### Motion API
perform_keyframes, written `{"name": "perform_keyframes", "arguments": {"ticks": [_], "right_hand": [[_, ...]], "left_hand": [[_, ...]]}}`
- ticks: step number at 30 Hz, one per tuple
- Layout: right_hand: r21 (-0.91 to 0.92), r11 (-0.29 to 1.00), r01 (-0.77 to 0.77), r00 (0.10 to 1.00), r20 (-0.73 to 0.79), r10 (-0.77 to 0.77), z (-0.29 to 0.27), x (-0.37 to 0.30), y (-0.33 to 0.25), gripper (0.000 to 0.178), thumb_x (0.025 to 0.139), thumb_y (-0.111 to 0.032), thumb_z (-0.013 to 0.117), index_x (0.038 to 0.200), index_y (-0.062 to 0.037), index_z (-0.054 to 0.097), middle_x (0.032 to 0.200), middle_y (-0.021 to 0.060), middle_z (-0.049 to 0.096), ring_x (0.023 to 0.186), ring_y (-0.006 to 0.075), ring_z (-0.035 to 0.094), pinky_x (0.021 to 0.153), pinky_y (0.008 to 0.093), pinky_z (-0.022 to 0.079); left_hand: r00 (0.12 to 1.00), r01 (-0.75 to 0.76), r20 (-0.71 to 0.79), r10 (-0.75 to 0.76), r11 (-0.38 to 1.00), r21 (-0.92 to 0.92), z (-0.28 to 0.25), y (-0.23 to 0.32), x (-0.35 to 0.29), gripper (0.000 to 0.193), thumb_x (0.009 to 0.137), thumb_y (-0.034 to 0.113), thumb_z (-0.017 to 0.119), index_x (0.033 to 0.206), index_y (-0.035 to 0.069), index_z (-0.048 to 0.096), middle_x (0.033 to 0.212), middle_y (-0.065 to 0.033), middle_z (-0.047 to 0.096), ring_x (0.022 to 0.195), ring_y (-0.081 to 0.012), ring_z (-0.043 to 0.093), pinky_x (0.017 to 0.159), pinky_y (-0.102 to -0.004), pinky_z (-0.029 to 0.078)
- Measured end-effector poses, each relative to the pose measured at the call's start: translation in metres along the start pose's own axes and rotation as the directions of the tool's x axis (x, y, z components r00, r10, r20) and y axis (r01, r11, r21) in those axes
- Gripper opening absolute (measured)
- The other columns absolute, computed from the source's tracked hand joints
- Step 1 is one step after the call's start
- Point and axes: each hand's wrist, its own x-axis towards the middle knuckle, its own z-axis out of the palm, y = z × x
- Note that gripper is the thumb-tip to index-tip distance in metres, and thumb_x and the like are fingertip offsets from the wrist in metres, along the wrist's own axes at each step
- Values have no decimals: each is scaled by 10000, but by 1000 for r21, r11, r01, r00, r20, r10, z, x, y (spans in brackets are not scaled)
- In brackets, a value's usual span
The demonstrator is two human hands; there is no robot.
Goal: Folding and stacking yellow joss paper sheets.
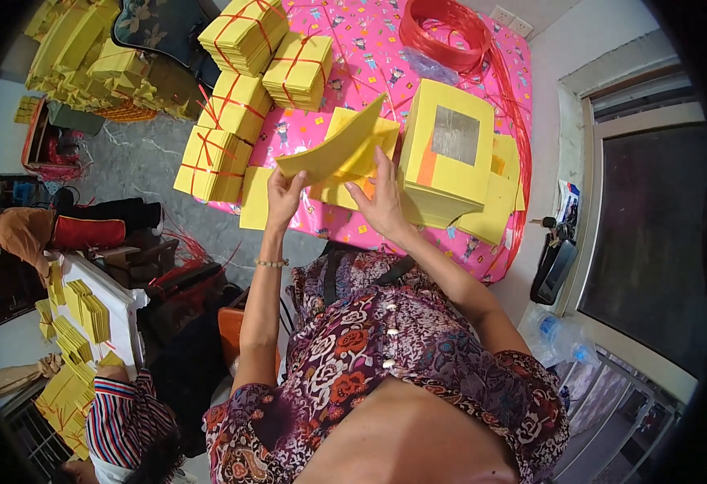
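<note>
My left hand [285,195] pinches the near left end of a yellow paper envelope [333,148], which is raised and tilted above the pink-covered table. My right hand [379,192] is open, thumb and fingers apart, beside the raised paper. Its fingertips are over more yellow paper [361,161] underneath; whether they touch it I cannot tell. Right of that hand stands a tall stack of yellow envelopes [423,177]. The top one has a clear window and an orange strip. Another flat yellow piece [255,198] lies to the left of my left hand.
Yellow bundles [212,161] tied with red strapping line the table's [361,56] left side. A coil of red strapping [442,36] lies at the back, trailing down the right edge. Loose yellow sheets [494,198] lie behind the stack. Other people [131,411] sit at left.
</note>
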Motion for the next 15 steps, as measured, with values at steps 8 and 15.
{"name": "perform_keyframes", "arguments": {"ticks": [8, 15], "right_hand": [[-150, 989, 6, 999, -32, -11, 8, 4, 13, 995, 766, -269, 751, 1431, 32, 74, 1384, 245, 248, 1297, 384, 259, 1067, 462, 294], [162, 986, 42, 997, 55, -51, 7, 15, 25, 1280, 587, -406, 870, 1430, 23, 8, 1434, 248, 177, 1351, 367, 213, 1103, 462, 233]], "left_hand": [[980, 191, 65, -189, 981, -31, -26, -27, -8, 259, 899, 100, 607, 1135, 5, 561, 1058, -74, 652, 959, -149, 612, 856, -304, 485], [904, 232, 366, -222, 972, 17, -15, 4, -2, 152, 897, 107, 608, 1015, 17, 577, 970, -39, 651, 886, -100, 599, 804, -256, 467]]}}
